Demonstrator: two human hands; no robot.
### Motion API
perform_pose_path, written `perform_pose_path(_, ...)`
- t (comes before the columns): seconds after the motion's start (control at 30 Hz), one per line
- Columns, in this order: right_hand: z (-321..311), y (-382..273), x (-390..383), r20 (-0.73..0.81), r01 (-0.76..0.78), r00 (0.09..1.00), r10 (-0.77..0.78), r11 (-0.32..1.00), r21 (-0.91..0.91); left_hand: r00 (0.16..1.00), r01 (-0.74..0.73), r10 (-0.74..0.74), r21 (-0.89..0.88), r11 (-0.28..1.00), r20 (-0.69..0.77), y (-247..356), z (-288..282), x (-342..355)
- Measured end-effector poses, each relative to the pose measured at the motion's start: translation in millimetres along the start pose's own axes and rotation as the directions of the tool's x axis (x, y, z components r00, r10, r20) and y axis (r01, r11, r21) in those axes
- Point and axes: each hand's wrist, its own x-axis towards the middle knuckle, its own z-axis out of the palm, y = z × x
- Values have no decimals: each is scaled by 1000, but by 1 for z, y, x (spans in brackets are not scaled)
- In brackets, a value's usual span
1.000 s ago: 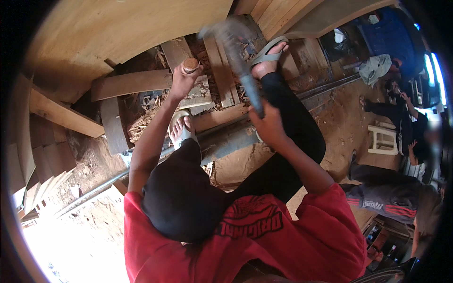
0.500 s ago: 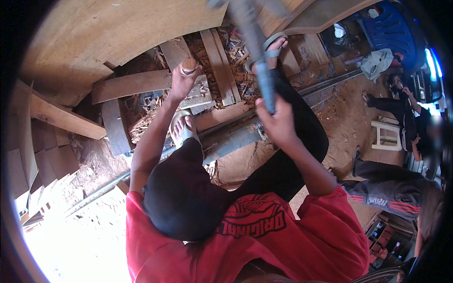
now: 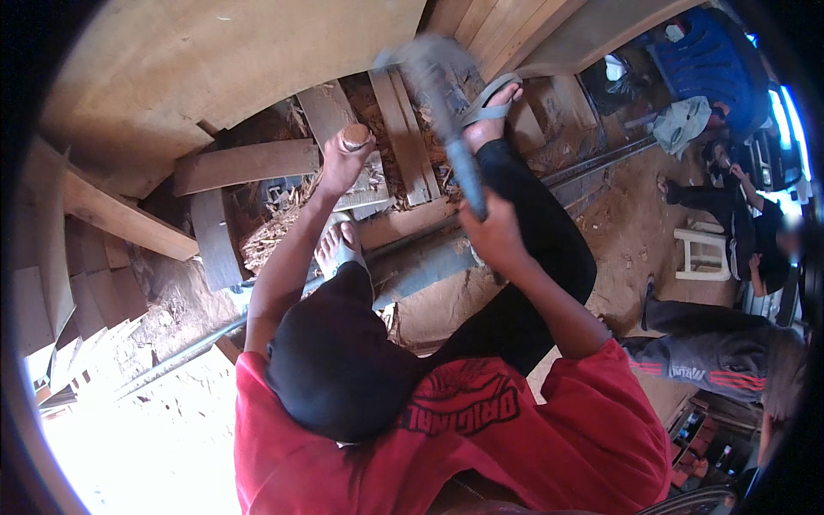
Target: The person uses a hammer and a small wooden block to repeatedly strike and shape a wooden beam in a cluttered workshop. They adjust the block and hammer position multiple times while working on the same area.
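Observation:
My left hand (image 3: 345,167) is wrapped round an upright chisel, whose round brown wooden butt (image 3: 355,136) shows above the fist. Its blade is hidden beneath the hand, over a light wooden piece (image 3: 371,178). My right hand (image 3: 495,230) grips the lower end of a hammer's blue-grey handle (image 3: 463,167). The hammer's head (image 3: 429,64) is raised and smeared by motion, well apart from the chisel. My sandalled left foot (image 3: 342,245) rests by the wooden piece, and the right foot (image 3: 489,112) stands farther off.
Loose planks (image 3: 245,166) and wood chips (image 3: 279,227) lie around my feet. A large wooden panel (image 3: 215,60) spans the far left. Stacked boards (image 3: 90,292) stand at the left. On the right are a white stool (image 3: 702,251), a blue chair (image 3: 708,56) and other people (image 3: 704,356).
The hammer has swung, its head now lower in the picture and farther left. My right hand has shifted slightly left and nearer. The left hand still holds the chisel, moved slightly right.

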Motion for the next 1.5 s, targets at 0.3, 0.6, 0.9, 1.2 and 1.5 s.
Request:
perform_pose_path(0.3,-39,-8,4,-44,178,984,-173,961,212,999,41,-40,43,998,-6,9,4,-2)
perform_pose_path(0.6,15,47,26,241,-109,965,100,994,23,999,-22,22,2,1000,-33,12,7,0)
perform_pose_path(0.9,96,166,72,287,-451,885,368,829,329,939,311,-280,-146,939,197,24,-10,30)
perform_pose_path(1.2,124,259,68,190,-300,921,339,931,-209,979,124,-122,0,992,163,6,-50,-7)
perform_pose_path(1.5,95,144,77,102,169,982,-160,981,-97,961,-62,-132,655,753,243,-26,-62,-84)
